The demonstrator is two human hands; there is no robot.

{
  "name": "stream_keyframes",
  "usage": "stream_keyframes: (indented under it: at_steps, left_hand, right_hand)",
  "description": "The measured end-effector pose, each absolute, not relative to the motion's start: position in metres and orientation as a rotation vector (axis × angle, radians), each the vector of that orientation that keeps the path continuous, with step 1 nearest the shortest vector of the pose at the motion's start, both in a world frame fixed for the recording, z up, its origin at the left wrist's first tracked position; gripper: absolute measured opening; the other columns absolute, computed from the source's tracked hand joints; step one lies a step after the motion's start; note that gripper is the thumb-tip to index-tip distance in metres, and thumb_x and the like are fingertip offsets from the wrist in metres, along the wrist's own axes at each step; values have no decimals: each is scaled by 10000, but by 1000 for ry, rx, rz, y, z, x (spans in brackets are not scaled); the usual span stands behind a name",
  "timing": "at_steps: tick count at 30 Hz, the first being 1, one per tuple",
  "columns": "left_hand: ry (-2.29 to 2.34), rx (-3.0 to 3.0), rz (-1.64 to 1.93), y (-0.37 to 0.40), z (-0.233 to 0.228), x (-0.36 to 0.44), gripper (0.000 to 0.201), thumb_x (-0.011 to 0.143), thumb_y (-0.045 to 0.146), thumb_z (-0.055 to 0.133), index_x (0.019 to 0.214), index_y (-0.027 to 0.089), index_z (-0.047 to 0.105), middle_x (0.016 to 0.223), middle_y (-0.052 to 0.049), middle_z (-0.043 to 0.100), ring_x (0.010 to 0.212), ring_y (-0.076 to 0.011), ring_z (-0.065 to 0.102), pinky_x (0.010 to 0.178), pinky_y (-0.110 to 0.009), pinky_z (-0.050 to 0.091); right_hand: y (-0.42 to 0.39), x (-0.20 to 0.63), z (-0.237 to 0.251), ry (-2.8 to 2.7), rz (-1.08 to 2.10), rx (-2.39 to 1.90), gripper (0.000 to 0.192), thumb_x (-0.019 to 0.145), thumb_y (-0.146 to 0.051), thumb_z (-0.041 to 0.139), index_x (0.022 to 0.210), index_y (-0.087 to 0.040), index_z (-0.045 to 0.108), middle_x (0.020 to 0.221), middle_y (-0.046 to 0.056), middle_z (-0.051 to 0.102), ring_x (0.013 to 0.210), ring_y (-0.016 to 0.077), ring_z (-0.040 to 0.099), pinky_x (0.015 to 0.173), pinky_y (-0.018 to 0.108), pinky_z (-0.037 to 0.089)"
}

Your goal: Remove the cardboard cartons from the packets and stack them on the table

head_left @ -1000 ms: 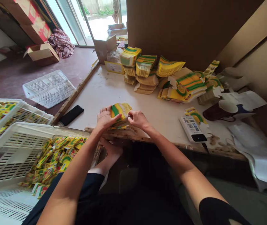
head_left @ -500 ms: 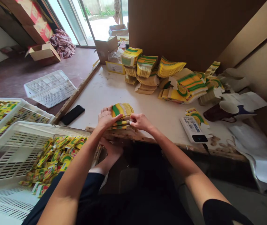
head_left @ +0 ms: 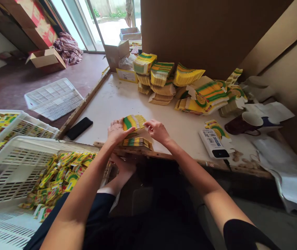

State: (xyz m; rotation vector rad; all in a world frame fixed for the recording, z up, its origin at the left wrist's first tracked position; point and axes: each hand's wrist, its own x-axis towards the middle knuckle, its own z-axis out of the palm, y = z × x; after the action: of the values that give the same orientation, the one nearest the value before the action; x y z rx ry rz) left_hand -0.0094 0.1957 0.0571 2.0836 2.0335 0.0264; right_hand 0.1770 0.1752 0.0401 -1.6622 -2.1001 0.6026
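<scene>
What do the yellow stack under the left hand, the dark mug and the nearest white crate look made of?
Yellow stack: probably thin printed card, from its fanned flat layers; gloss unclear.
Dark mug: perhaps glazed ceramic, smooth with a pale inside; plastic is possible.
White crate: likely moulded plastic, satin-looking, with regular slots through its wall.

Black phone, dark mug.

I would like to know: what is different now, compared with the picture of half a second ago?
The right hand has moved away from the person, from near the right end of the lower pack to the right edge of the upper pack. The lower pack now shows more fully. Unchanged: the left hand on the upper pack, the phone, the mug.
</scene>
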Motion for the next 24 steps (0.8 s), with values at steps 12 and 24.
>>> stream_keyframes:
  at_steps: [12, 24]
  left_hand:
    - [2046, 2087, -6, 194, 59, -8, 770, 799, 606, 447, 1412, 147, 367, 1315, -179, 524, 1244, -349, 457, 1002, -425, 389]
    - [2042, 2091, -9, 194, 58, -9, 775, 807, 614, 439, 1417, 141, 368, 1333, -171, 514, 1245, -344, 453, 1010, -423, 384]
  right_hand:
    - [178, 164, 25, -2172, 320, -1746, 213, 907, -146, 494, 883, -191, 701, 1040, 83, 647, 923, 179, 585, 671, 236, 399]
    - [172, 165, 16, -2247, 150, -1640, 190, 895, -154, 535, 761, -181, 667, 948, 82, 669, 819, 165, 563, 652, 248, 351]
